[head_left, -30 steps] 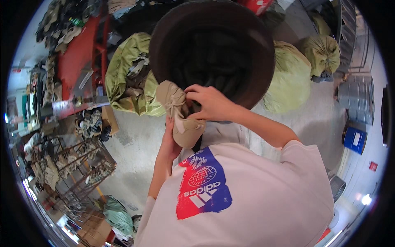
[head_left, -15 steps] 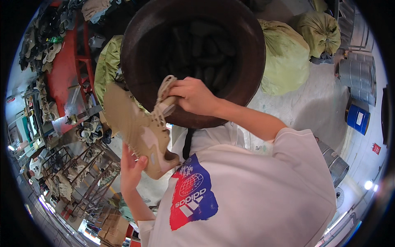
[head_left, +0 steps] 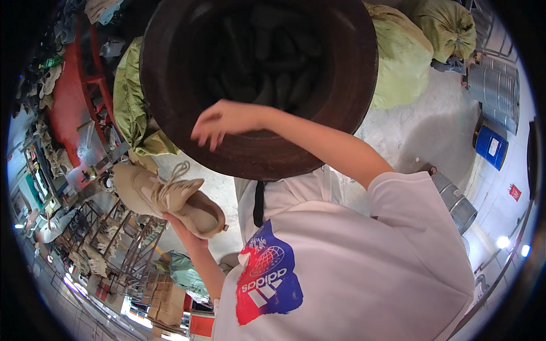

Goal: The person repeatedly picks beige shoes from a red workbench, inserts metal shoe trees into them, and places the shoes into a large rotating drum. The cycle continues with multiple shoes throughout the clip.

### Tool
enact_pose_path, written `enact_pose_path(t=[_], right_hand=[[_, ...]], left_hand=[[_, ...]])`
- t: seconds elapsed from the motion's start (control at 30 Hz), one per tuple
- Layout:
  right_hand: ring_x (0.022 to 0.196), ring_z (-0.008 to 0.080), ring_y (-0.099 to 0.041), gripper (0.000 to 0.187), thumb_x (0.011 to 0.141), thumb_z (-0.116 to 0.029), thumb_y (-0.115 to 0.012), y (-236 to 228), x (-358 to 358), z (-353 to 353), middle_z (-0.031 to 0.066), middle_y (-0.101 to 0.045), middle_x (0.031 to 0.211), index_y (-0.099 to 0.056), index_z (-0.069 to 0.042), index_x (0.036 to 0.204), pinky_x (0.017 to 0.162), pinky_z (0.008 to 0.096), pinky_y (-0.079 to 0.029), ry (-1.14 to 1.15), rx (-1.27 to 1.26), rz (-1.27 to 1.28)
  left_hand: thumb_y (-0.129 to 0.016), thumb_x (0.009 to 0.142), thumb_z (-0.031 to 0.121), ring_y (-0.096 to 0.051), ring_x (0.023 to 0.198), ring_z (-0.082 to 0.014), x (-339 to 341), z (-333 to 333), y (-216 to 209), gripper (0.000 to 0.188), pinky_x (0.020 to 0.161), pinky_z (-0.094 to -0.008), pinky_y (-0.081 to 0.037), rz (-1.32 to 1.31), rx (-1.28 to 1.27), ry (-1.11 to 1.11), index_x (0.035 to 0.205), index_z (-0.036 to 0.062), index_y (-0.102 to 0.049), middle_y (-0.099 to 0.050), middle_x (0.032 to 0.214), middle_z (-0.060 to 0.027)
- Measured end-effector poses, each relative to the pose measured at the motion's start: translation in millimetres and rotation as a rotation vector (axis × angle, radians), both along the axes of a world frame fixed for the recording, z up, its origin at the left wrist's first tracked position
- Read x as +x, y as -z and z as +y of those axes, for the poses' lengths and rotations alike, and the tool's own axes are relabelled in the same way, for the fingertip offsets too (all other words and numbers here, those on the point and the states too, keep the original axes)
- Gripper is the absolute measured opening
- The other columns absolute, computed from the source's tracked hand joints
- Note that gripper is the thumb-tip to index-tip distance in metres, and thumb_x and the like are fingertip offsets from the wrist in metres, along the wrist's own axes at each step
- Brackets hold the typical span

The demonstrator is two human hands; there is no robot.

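Your left hand (head_left: pixel 181 228) cups a beige shoe (head_left: pixel 165 196) from below, near the heel, out beside the drum (head_left: pixel 352 85). It looks light and soft, with loose laces; hold it by the firmer sole. Your right hand (head_left: pixel 219 120) hangs slack-fingered and bare over the drum's near rim

Your shoe (head_left: pixel 168 196) is plain beige with beige laces. The tub (head_left: pixel 256 85) is dark brown; the sacks (head_left: pixel 401 54) beside it are pale green, the barrel (head_left: pixel 492 148) blue.
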State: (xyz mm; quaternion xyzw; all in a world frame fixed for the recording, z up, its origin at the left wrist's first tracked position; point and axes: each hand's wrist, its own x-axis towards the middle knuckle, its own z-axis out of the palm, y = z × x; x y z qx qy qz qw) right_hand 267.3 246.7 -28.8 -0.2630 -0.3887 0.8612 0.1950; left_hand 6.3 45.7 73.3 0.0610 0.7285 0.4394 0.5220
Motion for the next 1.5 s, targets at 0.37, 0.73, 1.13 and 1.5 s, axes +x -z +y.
enact_pose_path(t=[0.37,0.73,1.13,1.5], right_hand=[[0.134,0.037,-0.053,0.071,0.092,-0.037,-0.069,351,160,-83,0.0223,-0.055,0.145,-0.045,0.001,0.146,0.112,0.0431,-0.045,0.192,-0.384,-1.446],[0.132,0.0333,-0.053,0.096,0.075,-0.033,-0.092,440,227,-90,0.0219,-0.053,0.144,-0.039,0.007,0.145,0.11,0.0419,-0.046,0.623,-0.446,-1.031],[0.13,0.0291,-0.056,0.101,0.063,-0.031,-0.099,435,224,-113,0.0165,-0.059,0.14,-0.048,0.007,0.142,0.11,0.038,-0.045,0.548,-0.237,-1.181],[0.14,0.0382,-0.046,0.123,0.062,-0.043,-0.093,351,162,-93,0.022,-0.053,0.147,-0.028,-0.004,0.158,0.121,0.0517,-0.026,0.567,-0.024,-1.298]], left_hand=[[-0.042,0.099,0.071,-0.04,0.142,-0.0291,-41,-99,59,0.081,0.118,-0.046,-0.035,-0.002,-0.177,-0.208,0.159,0.0175,-0.027,-0.037,0.157,-0.0069],[-0.043,0.098,0.071,-0.035,0.146,-0.0302,-32,-164,94,0.084,0.121,-0.0473,-0.031,0.031,-0.377,-0.356,0.16,0.017,-0.027,-0.033,0.161,-0.0076],[-0.045,0.095,0.075,-0.036,0.145,-0.0296,-13,-155,100,0.09,0.119,-0.0458,-0.033,-0.048,-0.394,-0.276,0.16,0.0171,-0.023,-0.033,0.159,-0.0096],[-0.045,0.094,0.076,-0.034,0.146,-0.032,-18,-131,104,0.092,0.119,-0.05,-0.032,-0.059,-0.36,-0.241,0.16,0.0159,-0.023,-0.031,0.16,-0.0105]])
